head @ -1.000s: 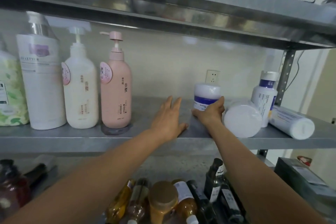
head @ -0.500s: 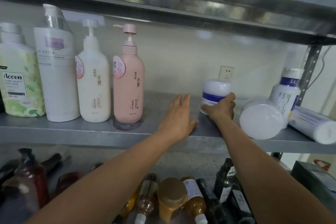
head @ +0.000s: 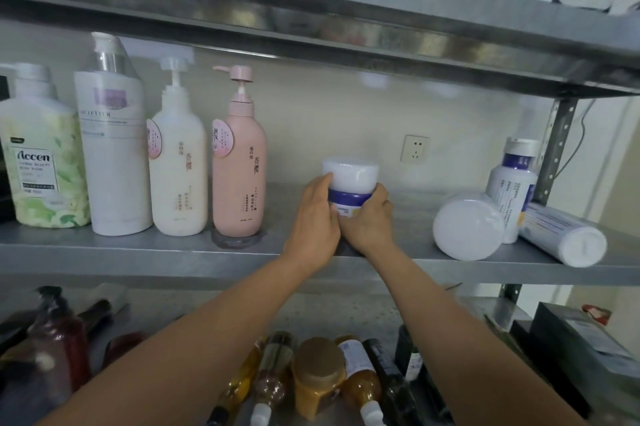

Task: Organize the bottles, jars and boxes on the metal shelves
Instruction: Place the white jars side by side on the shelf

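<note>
Round white plastic jar [head: 350,180] held by left hand [head: 313,219] and right hand [head: 369,221]

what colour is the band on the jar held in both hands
Dark blue, around a white jar; it shows best in the head view.

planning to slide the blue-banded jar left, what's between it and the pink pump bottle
In the head view, only bare metal shelf separates the pink pump bottle from the jar, besides the left hand gripping the jar's left side.

Centre frame, a white jar [head: 350,183] carries a blue band; left, a pink bottle [head: 239,180] and a green leafy-patterned bottle [head: 41,162].
</note>
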